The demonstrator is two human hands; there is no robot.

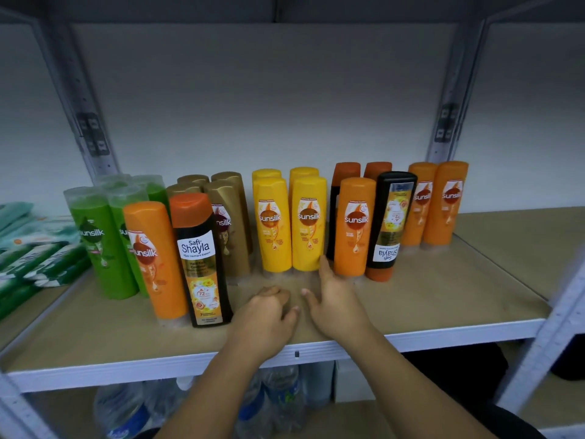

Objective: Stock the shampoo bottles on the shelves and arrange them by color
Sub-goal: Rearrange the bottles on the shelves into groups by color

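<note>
Shampoo bottles stand grouped on the wooden shelf (443, 299). From left come green bottles (95, 242), gold bottles (231, 223), yellow bottles (291, 223), and orange bottles (443, 204) at the right. In front at the left stand an orange bottle (155, 258) and a black Shayla bottle (202, 264) with an orange cap. Right of the yellow ones are another orange bottle (354, 226) and an upside-down black Shayla bottle (389, 223). My left hand (269, 315) rests on the shelf, fingers curled, holding nothing. My right hand (335, 302) lies with fingers spread near the yellow bottles' bases.
Green and white packets (34, 248) are stacked at the shelf's left end. Grey metal uprights (85, 122) frame the bay. Plastic water bottles (278, 403) stand on the lower shelf. Bare shelf board shows at the front right.
</note>
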